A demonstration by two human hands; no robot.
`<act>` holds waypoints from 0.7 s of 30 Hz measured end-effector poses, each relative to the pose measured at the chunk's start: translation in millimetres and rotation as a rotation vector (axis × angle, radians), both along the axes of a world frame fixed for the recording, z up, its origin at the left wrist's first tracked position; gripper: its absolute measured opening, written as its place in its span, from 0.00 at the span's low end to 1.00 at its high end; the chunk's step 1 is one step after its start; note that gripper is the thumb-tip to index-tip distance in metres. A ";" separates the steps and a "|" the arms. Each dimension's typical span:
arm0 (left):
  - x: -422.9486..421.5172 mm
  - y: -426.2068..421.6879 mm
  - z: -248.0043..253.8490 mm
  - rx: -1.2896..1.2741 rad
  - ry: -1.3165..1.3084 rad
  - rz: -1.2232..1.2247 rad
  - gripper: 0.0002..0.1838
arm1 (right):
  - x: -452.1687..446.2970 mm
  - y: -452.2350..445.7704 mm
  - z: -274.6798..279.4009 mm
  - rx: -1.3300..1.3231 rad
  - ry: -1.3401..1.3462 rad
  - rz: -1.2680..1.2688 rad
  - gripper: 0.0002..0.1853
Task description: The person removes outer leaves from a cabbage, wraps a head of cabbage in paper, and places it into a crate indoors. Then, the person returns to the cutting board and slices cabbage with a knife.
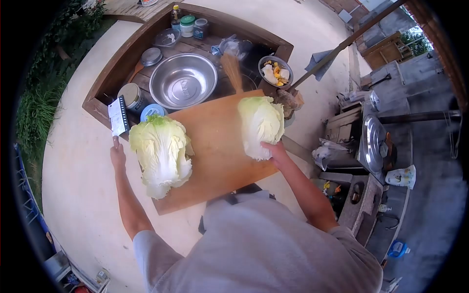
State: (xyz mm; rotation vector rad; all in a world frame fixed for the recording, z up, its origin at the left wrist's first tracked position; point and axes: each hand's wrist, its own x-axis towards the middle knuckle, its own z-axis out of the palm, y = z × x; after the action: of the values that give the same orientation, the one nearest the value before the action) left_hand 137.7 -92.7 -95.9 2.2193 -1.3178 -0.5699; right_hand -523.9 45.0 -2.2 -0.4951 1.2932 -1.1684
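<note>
My left hand (117,157) is closed around the handle of a cleaver (117,117), whose broad blade points away from me beyond the board's left edge. Beside it, a large piece of Chinese cabbage (163,156) lies on the wooden cutting board (207,141), leafy end away from me. My right hand (277,153) grips the near white end of a second piece of Chinese cabbage (261,124) at the board's right side. Some of its fingers are hidden by the cabbage.
Behind the board stand a steel basin (183,80), a blue-lidded container (153,112), a can (130,96) and several jars. A bowl of food pieces (275,71) sits at the right, near a brush (231,71). A pot lid (374,141) lies farther right.
</note>
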 end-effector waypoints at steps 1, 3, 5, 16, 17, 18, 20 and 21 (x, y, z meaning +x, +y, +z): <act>6.6 0.5 5.5 0.043 0.022 0.006 0.27 | 3.5 -1.4 6.2 0.008 -0.013 0.002 0.35; 17.7 8.9 21.3 -0.006 0.087 -0.022 0.29 | 4.7 -3.3 3.8 -0.022 0.062 0.019 0.36; 24.2 24.3 44.8 -0.175 0.139 -0.013 0.26 | 9.4 -4.6 -3.2 -0.094 0.232 0.047 0.38; -118.7 150.8 248.7 -0.551 0.917 -0.067 0.22 | 44.5 -15.9 77.2 -0.147 1.676 0.206 0.38; -136.8 160.5 249.3 -0.554 0.988 -0.087 0.22 | 55.1 -12.1 76.3 -0.243 1.713 0.307 0.39; -153.9 169.1 250.3 -0.522 1.032 -0.160 0.28 | 68.8 -3.9 75.4 -0.340 1.748 0.407 0.40; -199.3 180.6 251.5 -0.496 1.181 -0.240 0.28 | 90.1 4.3 71.0 -0.455 1.783 0.510 0.43; -218.7 183.7 246.5 -0.455 1.297 -0.265 0.28 | 99.2 5.6 63.0 -0.474 1.783 0.517 0.44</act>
State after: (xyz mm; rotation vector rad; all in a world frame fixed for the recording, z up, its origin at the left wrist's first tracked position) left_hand -81.0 91.0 150.6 0.8892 -0.8394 -1.3202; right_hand -424.7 50.7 60.8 -2.3907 2.0240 -0.3332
